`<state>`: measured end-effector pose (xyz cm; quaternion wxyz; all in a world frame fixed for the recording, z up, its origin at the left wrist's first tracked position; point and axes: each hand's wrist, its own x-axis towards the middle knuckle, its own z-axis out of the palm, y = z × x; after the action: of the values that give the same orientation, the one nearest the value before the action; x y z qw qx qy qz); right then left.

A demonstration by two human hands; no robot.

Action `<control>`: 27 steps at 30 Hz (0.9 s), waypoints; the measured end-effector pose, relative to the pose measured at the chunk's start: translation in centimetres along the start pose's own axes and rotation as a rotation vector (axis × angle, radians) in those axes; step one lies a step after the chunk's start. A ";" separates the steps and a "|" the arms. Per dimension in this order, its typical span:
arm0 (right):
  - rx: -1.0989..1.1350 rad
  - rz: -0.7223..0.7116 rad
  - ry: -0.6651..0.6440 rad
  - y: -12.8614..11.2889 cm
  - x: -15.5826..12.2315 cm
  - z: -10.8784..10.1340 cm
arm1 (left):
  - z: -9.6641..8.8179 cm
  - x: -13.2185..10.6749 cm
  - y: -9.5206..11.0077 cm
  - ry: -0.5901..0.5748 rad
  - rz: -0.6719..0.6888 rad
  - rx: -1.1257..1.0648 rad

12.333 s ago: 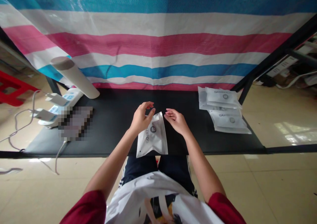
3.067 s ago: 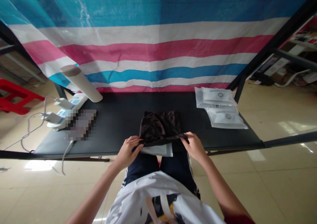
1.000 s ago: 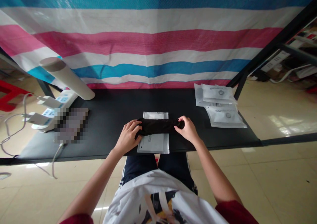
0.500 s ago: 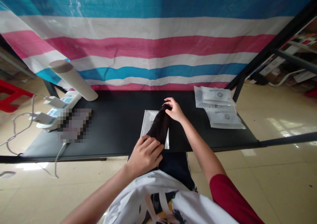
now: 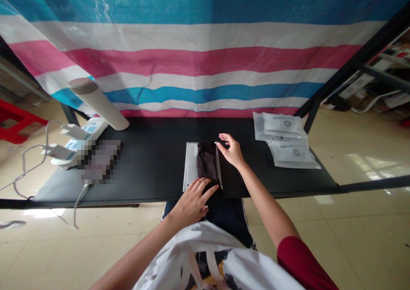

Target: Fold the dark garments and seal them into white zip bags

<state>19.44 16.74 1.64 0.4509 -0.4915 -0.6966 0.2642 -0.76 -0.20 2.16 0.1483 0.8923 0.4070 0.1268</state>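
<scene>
Since the last frame, the dark cloth has gone from slanting across to lying lengthwise on the white pouch, on the bench. From the head view, the right grip hangs open just beside the pouch's edge, holding nothing; the left grip lies open, fingers spread, at the cloth's lower end. More pouches lie to the right.
</scene>
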 end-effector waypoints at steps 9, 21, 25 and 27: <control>0.126 0.175 0.077 1.2 -6.4 -2.6 | -2.1 0.9 -2.5 -0.005 -0.212 -0.556; -0.304 -0.335 -0.210 -4.9 -8.6 -0.9 | 1.6 6.3 -6.4 0.306 -0.587 -0.833; -0.452 -0.424 -0.194 -4.3 -9.3 0.7 | 0.8 6.9 -6.5 0.300 -0.662 -0.700; -0.480 -0.431 -0.196 -3.9 -9.7 1.2 | 0.6 7.2 -6.6 0.288 -0.700 -0.647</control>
<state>17.67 6.45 0.70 0.2988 -0.3976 -0.8668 0.0374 -0.49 9.34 -0.09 0.3933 0.5838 0.6384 0.3112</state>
